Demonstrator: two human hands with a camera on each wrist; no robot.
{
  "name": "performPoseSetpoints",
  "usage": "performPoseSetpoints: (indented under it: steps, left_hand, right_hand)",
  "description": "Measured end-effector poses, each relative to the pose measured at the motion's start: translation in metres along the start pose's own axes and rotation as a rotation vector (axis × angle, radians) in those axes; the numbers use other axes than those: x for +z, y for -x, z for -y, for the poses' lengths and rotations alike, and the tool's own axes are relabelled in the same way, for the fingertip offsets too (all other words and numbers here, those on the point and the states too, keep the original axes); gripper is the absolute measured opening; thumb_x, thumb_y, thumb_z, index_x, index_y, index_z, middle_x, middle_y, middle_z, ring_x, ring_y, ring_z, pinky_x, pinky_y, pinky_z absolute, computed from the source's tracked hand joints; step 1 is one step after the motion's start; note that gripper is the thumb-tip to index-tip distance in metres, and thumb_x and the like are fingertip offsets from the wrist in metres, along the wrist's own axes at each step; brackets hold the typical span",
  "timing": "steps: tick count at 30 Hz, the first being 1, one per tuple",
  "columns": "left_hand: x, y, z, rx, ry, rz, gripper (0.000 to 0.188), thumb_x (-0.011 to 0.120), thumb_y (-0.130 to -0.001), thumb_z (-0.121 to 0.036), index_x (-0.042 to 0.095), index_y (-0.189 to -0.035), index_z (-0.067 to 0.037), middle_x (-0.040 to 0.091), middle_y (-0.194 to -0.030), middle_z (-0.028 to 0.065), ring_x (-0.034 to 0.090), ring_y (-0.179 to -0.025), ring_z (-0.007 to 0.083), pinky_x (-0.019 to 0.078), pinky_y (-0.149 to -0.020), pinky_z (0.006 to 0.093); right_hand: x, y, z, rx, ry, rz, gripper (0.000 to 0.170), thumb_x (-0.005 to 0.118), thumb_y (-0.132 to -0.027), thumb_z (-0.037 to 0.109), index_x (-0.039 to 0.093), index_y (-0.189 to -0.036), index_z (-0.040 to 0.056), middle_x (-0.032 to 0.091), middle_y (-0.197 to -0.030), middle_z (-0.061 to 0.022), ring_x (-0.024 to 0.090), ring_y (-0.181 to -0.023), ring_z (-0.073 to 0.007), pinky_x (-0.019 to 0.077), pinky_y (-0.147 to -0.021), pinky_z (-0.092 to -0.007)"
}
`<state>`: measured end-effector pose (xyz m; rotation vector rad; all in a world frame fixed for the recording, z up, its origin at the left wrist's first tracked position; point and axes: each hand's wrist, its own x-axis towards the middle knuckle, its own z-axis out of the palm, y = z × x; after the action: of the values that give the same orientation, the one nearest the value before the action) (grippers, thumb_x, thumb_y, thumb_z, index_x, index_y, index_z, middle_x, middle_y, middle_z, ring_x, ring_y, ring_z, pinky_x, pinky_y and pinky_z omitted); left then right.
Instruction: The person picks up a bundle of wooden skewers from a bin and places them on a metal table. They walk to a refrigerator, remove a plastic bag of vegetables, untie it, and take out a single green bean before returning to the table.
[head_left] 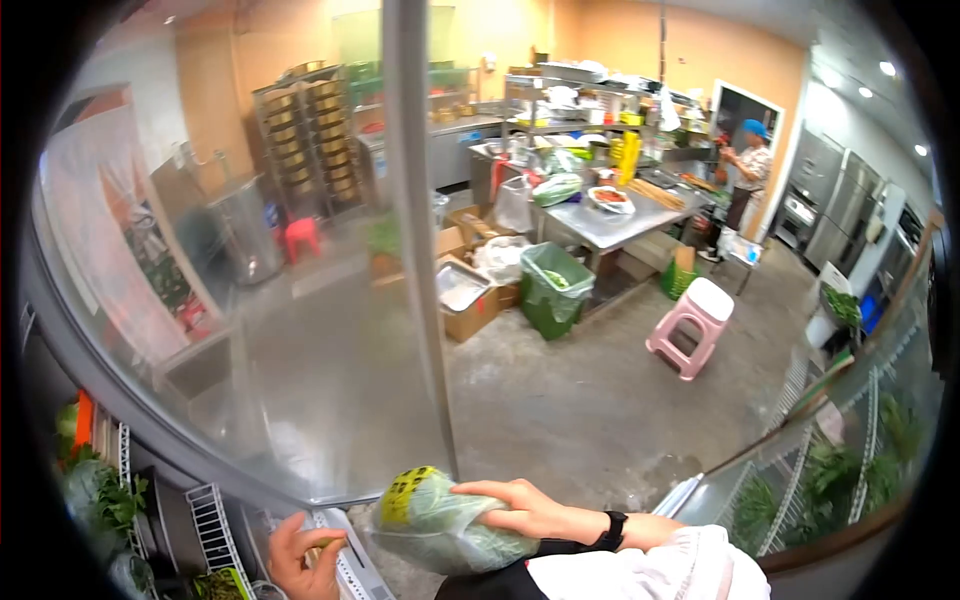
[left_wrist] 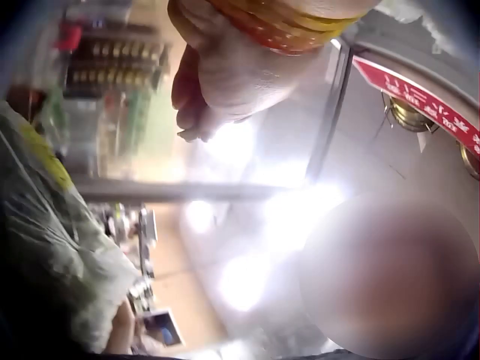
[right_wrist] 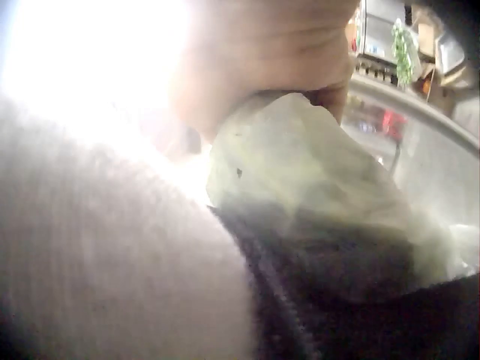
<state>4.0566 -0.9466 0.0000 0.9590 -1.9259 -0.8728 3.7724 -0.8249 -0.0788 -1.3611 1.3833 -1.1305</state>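
Observation:
A pale green cabbage [head_left: 450, 535] in clear plastic with a yellow printed label lies against the person's front in the head view. My right hand [head_left: 525, 508] grips it from above, fingers spread over the wrap; a dark band circles that wrist. The right wrist view shows the wrapped cabbage [right_wrist: 300, 165] close up under the palm. To the left of the cabbage, apart from it, my left hand [head_left: 300, 560] hangs with fingers loosely bent and thumb near the index finger. In the left wrist view, the left hand [left_wrist: 240, 75] holds nothing visible, and the cabbage [left_wrist: 60, 247] shows at the left edge.
Wire shelves [head_left: 212, 525] with leafy greens [head_left: 95, 495] stand at lower left. A glass panel's metal frame [head_left: 415, 250] rises ahead. Beyond are a green bin [head_left: 553, 300], a pink stool [head_left: 688, 335], a steel table [head_left: 625, 225] and a person [head_left: 748, 170]. Glass at right shows greens [head_left: 830, 480].

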Motion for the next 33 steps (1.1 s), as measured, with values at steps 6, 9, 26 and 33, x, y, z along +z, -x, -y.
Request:
performPoseSetpoints:
  steps: [6, 9, 26, 33]
  left_hand:
    - [0.062, -0.035, -0.097, 0.675, 0.456, 0.3, 0.021, 0.08, -0.073, -0.005, 0.068, -0.089, 0.0, 0.069, -0.072, 0.0097, 0.063, -0.059, 0.0191, 0.0497, -0.058, 0.029]
    - [0.087, -0.054, -0.142, 1.009, 0.594, 0.582, 0.02, 0.078, -0.075, -0.005, 0.065, -0.088, 0.004, 0.069, -0.076, 0.0107, 0.062, -0.056, 0.0154, 0.0474, -0.05, 0.0242]
    - [0.261, -0.081, -0.239, 1.188, 0.597, 0.326, 0.011, 0.068, -0.075, -0.008, 0.068, -0.085, -0.004, 0.067, -0.081, 0.0097, 0.062, -0.066, 0.0217, 0.0487, -0.055, 0.0313]
    - [0.283, -0.098, -0.225, 1.244, 0.36, 0.316, 0.012, 0.065, -0.073, -0.009, 0.066, -0.085, -0.008, 0.063, -0.08, 0.0077, 0.062, -0.07, 0.0259, 0.0495, -0.059, 0.037]
  right_hand:
    - [-0.03, 0.091, -0.011, 0.095, -0.04, -0.44, 0.052, 0.057, -0.081, 0.01, 0.055, -0.133, 0.0085, 0.064, -0.122, -0.0136, 0.061, -0.109, -0.0185, 0.0461, -0.094, -0.0304]
    - [-0.052, 0.111, -0.026, 0.049, -0.092, -0.604, 0.05, 0.057, -0.081, 0.007, 0.056, -0.13, 0.0044, 0.064, -0.12, -0.0132, 0.06, -0.108, -0.0174, 0.0458, -0.093, -0.0297]
    - [-0.262, 0.117, -0.06, 0.055, -0.062, -0.651, 0.047, 0.059, -0.081, 0.008, 0.058, -0.128, 0.0021, 0.065, -0.115, -0.01, 0.06, -0.106, -0.0151, 0.0448, -0.092, -0.0283]
    - [-0.287, 0.117, -0.068, 0.041, -0.086, -0.708, 0.045, 0.059, -0.082, 0.007, 0.059, -0.126, 0.0008, 0.066, -0.115, -0.0098, 0.06, -0.105, -0.0139, 0.0451, -0.091, -0.0271]
